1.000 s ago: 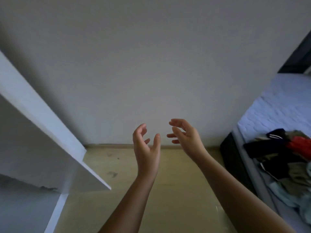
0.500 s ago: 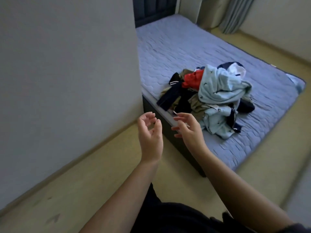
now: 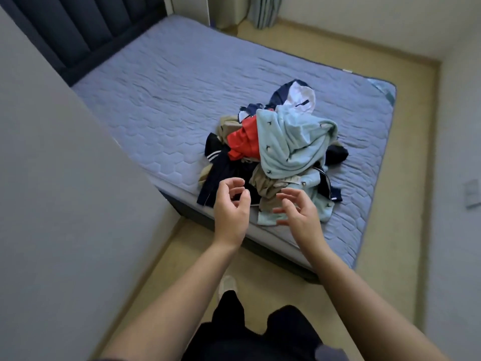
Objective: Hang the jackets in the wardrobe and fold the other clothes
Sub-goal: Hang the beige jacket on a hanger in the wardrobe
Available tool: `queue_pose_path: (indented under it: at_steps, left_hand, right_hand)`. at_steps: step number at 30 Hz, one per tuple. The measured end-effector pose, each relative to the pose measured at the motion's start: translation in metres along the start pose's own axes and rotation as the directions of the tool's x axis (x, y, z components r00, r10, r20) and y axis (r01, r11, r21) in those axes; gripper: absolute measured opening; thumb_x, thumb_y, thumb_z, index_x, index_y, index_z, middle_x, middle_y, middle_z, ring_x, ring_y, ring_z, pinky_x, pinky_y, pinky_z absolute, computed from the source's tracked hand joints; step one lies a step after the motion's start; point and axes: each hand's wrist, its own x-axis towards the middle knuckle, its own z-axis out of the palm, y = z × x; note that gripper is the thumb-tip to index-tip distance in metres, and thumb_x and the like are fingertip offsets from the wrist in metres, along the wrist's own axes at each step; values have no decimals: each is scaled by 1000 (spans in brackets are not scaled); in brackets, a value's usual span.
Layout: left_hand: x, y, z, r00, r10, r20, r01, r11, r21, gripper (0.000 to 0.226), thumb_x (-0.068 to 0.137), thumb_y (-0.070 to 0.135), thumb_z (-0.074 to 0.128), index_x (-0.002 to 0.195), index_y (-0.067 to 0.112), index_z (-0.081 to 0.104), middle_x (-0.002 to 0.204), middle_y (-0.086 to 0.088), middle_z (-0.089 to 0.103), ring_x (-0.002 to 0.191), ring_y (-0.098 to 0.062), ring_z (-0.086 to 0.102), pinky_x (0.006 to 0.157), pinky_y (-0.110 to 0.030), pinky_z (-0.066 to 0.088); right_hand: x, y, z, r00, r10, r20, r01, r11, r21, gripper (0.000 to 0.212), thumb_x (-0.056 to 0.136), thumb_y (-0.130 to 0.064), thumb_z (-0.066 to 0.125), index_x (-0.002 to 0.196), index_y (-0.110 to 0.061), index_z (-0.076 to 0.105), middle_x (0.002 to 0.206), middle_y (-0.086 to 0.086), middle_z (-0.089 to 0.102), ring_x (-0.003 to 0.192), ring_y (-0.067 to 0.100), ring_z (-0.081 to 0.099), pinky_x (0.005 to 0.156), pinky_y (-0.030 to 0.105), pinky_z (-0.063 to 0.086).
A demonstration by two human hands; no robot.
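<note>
Since half a second ago the view has swung further onto the bed, so the whole mattress now shows, while both hands stay raised side by side in front of the person.

Nearest, dark trousers (image 3: 260, 334) are cut off by the bottom edge, with one pale foot (image 3: 227, 284) on the floor (image 3: 182, 256) ahead of them. Both forearms reach forward. The left hand (image 3: 230, 212) is turned palm up with its fingers loosely curled and has hold of nothing. The right hand (image 3: 299, 214) has its fingers spread and slightly bent, and it too holds nothing. Both overlap the near edge of the pile of clothes (image 3: 276, 152); whether either touches cloth is hard to tell.

The pile lies on the mattress (image 3: 156, 100) close to its near edge. A light blue garment (image 3: 291, 142) covers the top, with a red garment (image 3: 244, 142) beside it, a navy garment with white stripes (image 3: 216, 162) to the left, khaki cloth (image 3: 265, 186) near the hands and a navy and white piece (image 3: 299, 96) at the back. Most items are buried, so which are jackets cannot be made out.

A grey wall (image 3: 65, 204) blocks the left. Farther back stands a dark padded headboard (image 3: 78, 29), and a curtain (image 3: 263, 9) is cropped at the top.
</note>
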Motion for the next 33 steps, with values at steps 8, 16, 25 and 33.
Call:
queue_pose_path:
  at_steps: [8, 16, 25, 33]
  left_hand:
    - [106, -32, 60, 996, -69, 54, 61, 988, 139, 16, 89, 2, 55, 99, 14, 55, 99, 0, 58, 86, 4, 54, 71, -6, 41]
    - [228, -110, 153, 974, -109, 197, 18, 909, 416, 16, 88, 8, 56, 100, 17, 56, 104, 3, 53, 96, -10, 53, 82, -28, 49]
    - [365, -226, 258, 865, -107, 491, -421, 379, 824, 85, 83, 29, 66, 149, 30, 12, 157, -8, 0, 144, -31, 8, 111, -43, 28]
    - [419, -285, 279, 783, 125, 610, -592, 453, 667, 18, 86, 8, 49, 100, 15, 58, 102, -7, 56, 105, -28, 49, 74, -34, 36]
  right_hand:
    - [126, 11, -11, 996, 85, -35, -86, 996, -4, 17, 97, -7, 46, 104, -19, 55, 103, -1, 63, 71, 6, 65, 56, 25, 53]
    - [294, 68, -52, 982, 177, -61, -186, 959, -215, 18, 94, -15, 49, 106, -27, 54, 116, 2, 62, 90, 20, 63, 76, 38, 54]
    - [466, 151, -83, 997, 77, -31, -66, 508, -859, 91, 79, -9, 64, 147, -38, 12, 159, -1, -5, 144, 26, 8, 100, 42, 40]
    - [510, 205, -70, 956, 212, 204, 97, 426, -900, 87, 76, -33, 66, 146, -30, 15, 156, -13, -14, 145, 25, -8, 110, 61, 19]
